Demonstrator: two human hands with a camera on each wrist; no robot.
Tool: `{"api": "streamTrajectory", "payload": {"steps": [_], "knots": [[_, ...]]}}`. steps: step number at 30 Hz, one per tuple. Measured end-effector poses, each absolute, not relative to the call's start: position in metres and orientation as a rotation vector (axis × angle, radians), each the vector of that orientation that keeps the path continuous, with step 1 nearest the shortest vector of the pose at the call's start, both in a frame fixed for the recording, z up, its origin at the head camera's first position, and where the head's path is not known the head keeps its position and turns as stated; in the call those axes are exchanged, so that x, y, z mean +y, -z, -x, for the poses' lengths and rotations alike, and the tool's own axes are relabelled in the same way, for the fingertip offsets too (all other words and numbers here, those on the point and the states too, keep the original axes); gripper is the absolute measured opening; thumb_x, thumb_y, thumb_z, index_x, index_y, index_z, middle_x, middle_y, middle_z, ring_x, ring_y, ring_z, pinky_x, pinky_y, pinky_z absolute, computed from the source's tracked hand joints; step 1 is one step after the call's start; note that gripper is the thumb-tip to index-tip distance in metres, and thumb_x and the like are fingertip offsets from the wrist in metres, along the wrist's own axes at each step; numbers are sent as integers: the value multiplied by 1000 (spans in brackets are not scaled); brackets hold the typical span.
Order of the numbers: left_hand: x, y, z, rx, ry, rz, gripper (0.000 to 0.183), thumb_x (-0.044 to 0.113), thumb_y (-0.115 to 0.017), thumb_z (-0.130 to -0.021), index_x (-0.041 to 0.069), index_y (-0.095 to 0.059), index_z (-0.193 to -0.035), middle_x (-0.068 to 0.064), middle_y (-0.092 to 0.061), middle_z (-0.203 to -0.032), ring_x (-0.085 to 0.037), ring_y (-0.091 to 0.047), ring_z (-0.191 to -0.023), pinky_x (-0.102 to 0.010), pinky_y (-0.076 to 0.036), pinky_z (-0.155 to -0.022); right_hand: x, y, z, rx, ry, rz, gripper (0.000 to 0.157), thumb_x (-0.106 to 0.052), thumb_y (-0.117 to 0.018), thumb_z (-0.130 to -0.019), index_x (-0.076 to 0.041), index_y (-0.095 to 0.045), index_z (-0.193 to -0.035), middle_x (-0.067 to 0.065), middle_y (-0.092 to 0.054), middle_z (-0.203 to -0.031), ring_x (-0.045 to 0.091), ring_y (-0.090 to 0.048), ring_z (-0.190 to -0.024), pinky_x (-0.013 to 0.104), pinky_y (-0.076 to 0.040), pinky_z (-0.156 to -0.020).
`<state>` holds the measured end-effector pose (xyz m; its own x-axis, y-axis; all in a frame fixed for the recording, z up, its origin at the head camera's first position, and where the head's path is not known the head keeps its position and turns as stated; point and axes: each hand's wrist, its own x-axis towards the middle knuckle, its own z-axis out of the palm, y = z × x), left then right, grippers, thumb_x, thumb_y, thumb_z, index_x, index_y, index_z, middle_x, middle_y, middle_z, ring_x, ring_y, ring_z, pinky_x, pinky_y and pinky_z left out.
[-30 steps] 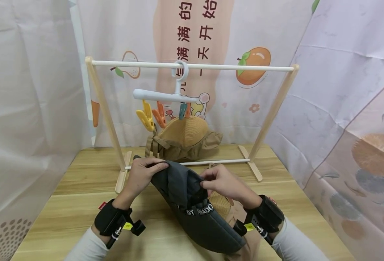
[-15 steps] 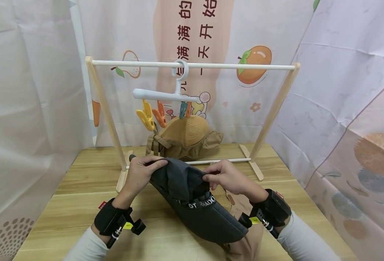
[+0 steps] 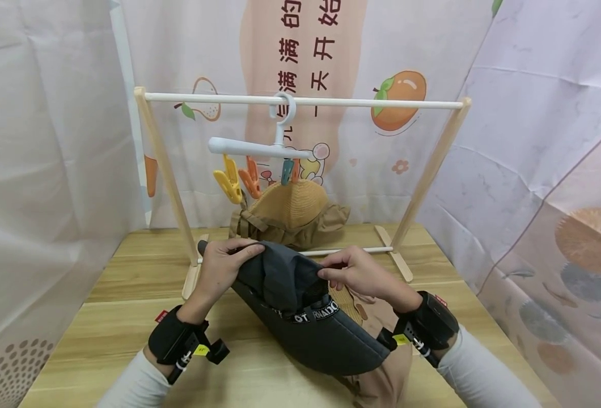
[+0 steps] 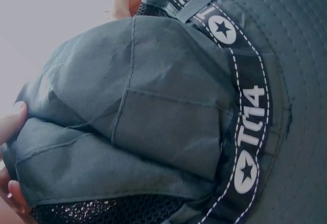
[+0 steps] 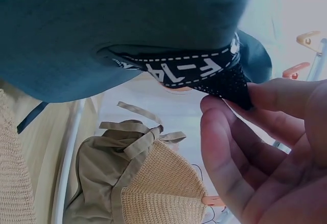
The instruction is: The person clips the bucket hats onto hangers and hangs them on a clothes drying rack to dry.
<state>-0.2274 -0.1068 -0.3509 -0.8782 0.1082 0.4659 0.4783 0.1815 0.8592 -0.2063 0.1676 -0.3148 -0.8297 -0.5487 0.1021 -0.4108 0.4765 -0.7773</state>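
Note:
A dark grey bucket hat [image 3: 321,348] hangs tilted between my two hands, its wide brim toward me and its crown away. White lettering runs along its black band [image 4: 250,106]. My left hand [image 3: 222,267] pinches the crown cloth on the left, thumb on top. On the other side my right hand [image 3: 355,273] pinches the crown's edge; in the right wrist view its thumb and finger grip the black mesh side panel [image 5: 225,88]. The crown is partly folded in between the hands. Beneath the brim, a straw hat with tan cloth [image 3: 382,379] lies on the table, partly hidden.
Behind the hands stands a wooden rack with a white top rod [image 3: 372,103]. From it hangs a pale hanger [image 3: 254,148] with yellow [image 3: 228,180], orange [image 3: 250,178] and teal [image 3: 287,171] clips. A straw-and-brown-cloth hat [image 3: 290,205] hangs below the clips.
The bucket hat has risen a little, and its brim has swung slightly up and to the right. My right hand has shifted a little right; both hands keep their hold.

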Motion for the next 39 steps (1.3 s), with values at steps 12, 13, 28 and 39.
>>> {"api": "streamTrajectory", "payload": {"steps": [12,13,28,39], "knots": [[-104,339,228,-2052,1665,494,16,25,-72,-81,10,-76,-85,-15,-73,-82,-9,-67,-73,-17,-54,-66,166,309,213,2614,1171,786,15,-16,-63,-88,-6,-71,-95,11,-66,-72,20,-60,-60,37,-55,-56],[-104,338,228,-2043,1652,480,16,25,-72,-81,10,-76,-85,-15,-73,-81,-9,-67,-72,-17,-53,-66,166,308,213,2613,1164,790,15,-17,-63,-88,-6,-72,-95,9,-66,-72,21,-60,-60,37,-55,-56],[-108,325,227,-1984,1602,377,19,26,-72,-81,9,-76,-87,-17,-72,-84,-6,-65,-74,-20,-53,-68,162,293,211,2689,1108,811,17,-21,-66,-86,-8,-71,-97,8,-69,-78,12,-54,-59,27,-46,-53],[-103,321,228,-1956,1524,311,18,26,-73,-80,9,-77,-86,-14,-74,-85,-2,-64,-73,-17,-52,-67,160,290,207,2777,1025,805,22,-24,-72,-81,-9,-71,-98,2,-73,-85,9,-61,-68,29,-52,-60]]}}
